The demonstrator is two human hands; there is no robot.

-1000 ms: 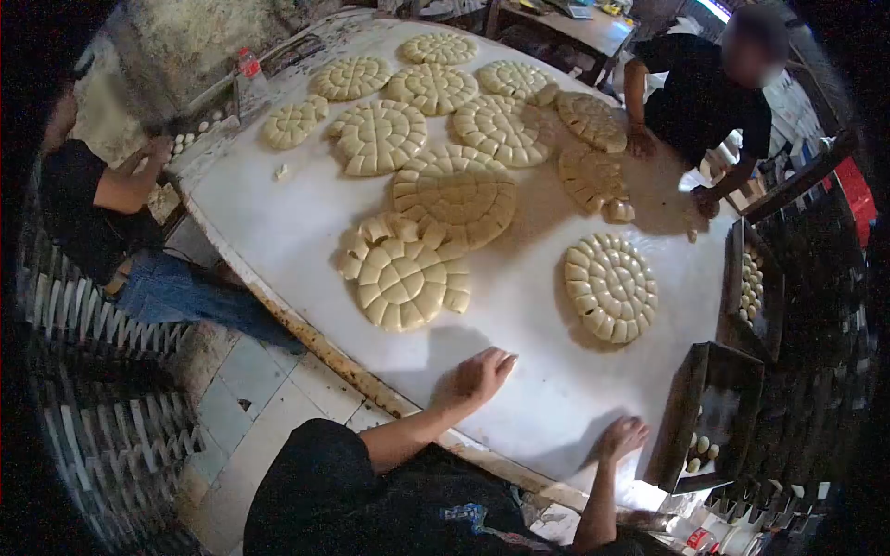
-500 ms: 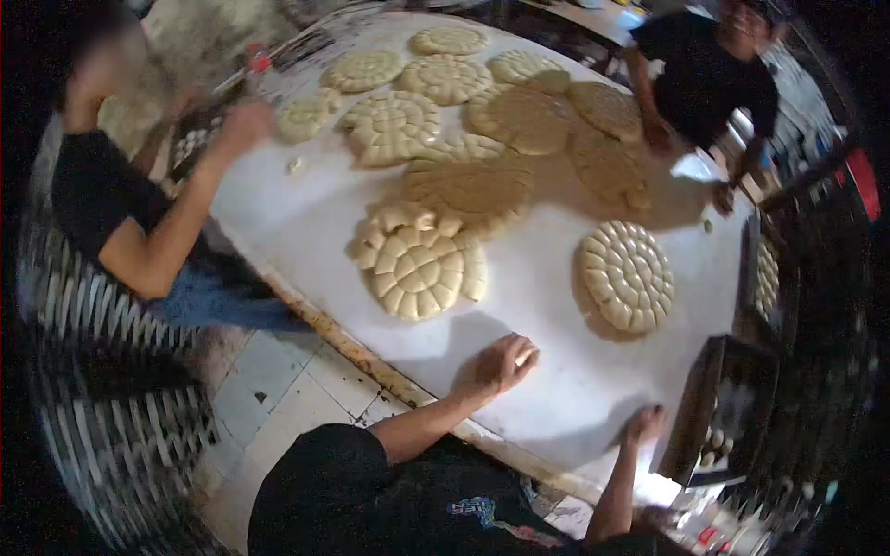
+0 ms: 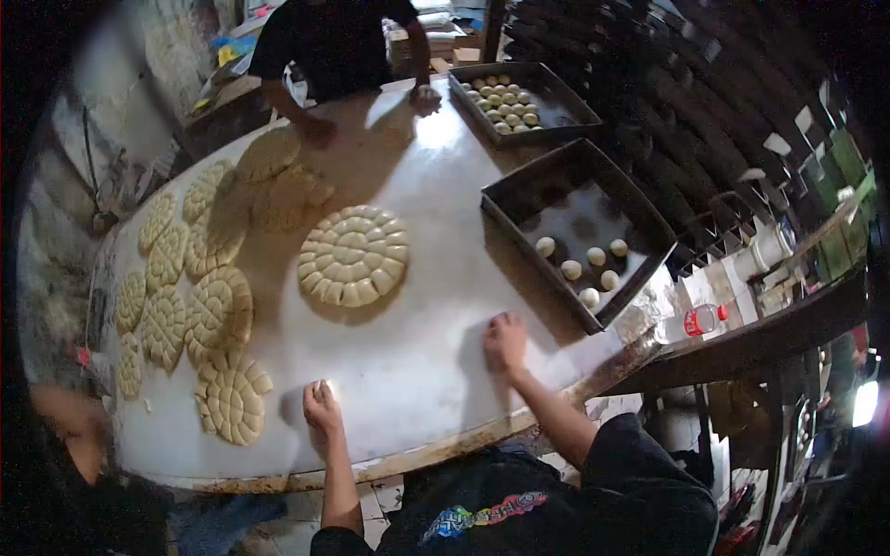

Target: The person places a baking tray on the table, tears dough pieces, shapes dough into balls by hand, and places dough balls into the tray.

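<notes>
Dough round [image 3: 230,404] lies at nine o'clock from the left hand [image 3: 322,407], which is curled in; I cannot tell whether it pinches anything. The right hand [image 3: 503,343] rests curled on the tabletop [image 3: 417,371], palm hidden, so its grip is unclear. From it, a segmented dough wheel [image 3: 353,255] sits at ten, a tray [image 3: 593,218] with six dough balls [image 3: 571,270] at one, a fuller tray [image 3: 558,104] farther off at twelve

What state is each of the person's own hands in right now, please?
Left hand: closed on a pale bit, apparently dough.
Right hand: curled at the table; palm hidden, so whether it holds anything cannot be told.
</notes>
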